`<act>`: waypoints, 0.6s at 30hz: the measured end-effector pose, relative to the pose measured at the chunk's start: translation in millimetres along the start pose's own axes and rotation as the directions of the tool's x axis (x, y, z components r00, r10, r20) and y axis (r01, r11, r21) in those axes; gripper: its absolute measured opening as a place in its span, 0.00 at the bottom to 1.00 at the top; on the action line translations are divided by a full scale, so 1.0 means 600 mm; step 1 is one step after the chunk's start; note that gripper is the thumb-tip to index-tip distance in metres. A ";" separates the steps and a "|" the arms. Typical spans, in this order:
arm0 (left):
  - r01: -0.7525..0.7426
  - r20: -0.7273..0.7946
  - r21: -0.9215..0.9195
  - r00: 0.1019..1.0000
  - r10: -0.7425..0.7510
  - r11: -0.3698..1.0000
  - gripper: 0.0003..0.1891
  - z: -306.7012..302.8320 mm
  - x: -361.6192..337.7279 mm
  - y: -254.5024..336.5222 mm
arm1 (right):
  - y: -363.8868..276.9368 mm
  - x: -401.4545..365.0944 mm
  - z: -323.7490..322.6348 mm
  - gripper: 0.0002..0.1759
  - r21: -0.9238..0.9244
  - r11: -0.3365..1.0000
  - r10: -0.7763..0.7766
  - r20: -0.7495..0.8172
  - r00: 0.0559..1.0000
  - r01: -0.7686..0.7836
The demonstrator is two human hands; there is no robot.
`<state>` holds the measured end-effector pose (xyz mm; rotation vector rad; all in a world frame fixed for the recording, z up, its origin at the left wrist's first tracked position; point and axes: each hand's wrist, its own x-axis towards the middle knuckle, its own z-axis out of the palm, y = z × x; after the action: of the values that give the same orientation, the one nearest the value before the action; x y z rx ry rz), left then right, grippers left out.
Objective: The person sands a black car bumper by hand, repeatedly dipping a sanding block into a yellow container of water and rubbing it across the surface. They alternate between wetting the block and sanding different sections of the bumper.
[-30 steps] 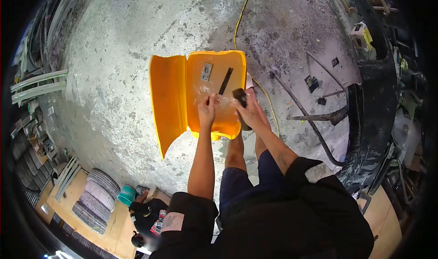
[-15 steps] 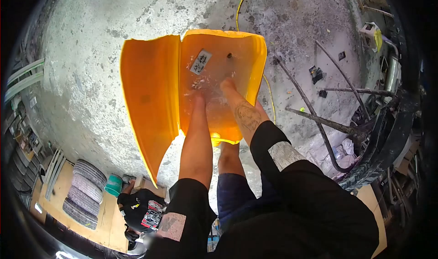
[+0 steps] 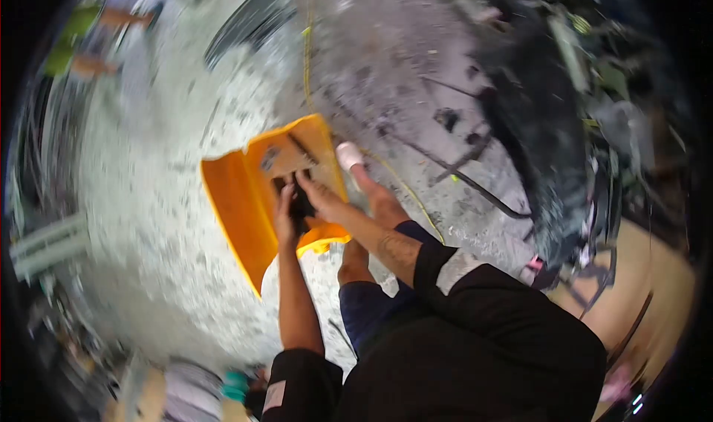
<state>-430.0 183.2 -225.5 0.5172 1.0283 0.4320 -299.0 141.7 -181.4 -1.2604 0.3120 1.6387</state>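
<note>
The left hand (image 3: 284, 215) and the right hand (image 3: 321, 197) close in from either side on a flat, dark piece (image 3: 301, 208), fingers stretched along it and only its thickness of a narrow gap between them. Blur hides its surface and edges, and I cannot tell how firmly each hand presses or what the piece is made of.

Right beneath the grip is the panel (image 3: 236, 212), a smooth, glossy, orange-yellow shell that looks like plastic. A lengthwise ridge divides it: a curved flap tapers to a point on the left of the grip, while a shallow, raised-edged bay is under the hands. In that bay, just beyond the fingertips, lie a small pale card (image 3: 269, 157) with dark marks and, to its right, a thin, straight black strip (image 3: 303, 148).

Around all this spreads the floor (image 3: 160, 199), rough grey concrete mottled with darker patches. To the right of the grip a pale shoe (image 3: 348, 155) stands near the panel's edge, with a thin yellow hose (image 3: 405, 186) curving past it. Farther right lies a slim dark bar (image 3: 486, 199), bent near its end.
</note>
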 end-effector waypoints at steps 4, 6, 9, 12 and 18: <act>-0.015 -0.181 0.375 0.979 0.089 0.927 0.27 0.106 -0.124 0.118 | -0.089 -0.165 -0.021 0.50 -0.255 0.947 -0.240 -0.151 0.959 0.196; 0.019 -0.163 0.553 0.983 0.086 0.833 0.28 0.099 -0.139 0.149 | -0.103 -0.182 -0.049 0.43 -0.474 0.781 -0.544 -0.195 0.816 0.407; 0.004 -0.186 0.716 0.965 0.185 0.698 0.28 0.185 -0.216 0.204 | -0.160 -0.269 -0.089 0.40 -0.607 0.700 -0.584 -0.184 0.791 0.376; -0.180 -0.095 0.568 0.955 0.282 0.803 0.25 0.272 -0.270 0.209 | -0.157 -0.303 -0.157 0.42 -0.771 0.543 -0.669 -0.157 0.726 0.333; -0.457 0.322 0.602 0.889 0.325 0.654 0.24 0.502 -0.384 0.110 | -0.198 -0.538 -0.259 0.37 -0.121 0.829 -0.553 -0.031 0.832 0.546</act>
<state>-273.9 45.3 98.2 1.4350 0.8621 0.3769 -127.8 -87.7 64.3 -1.3320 -0.1065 1.1249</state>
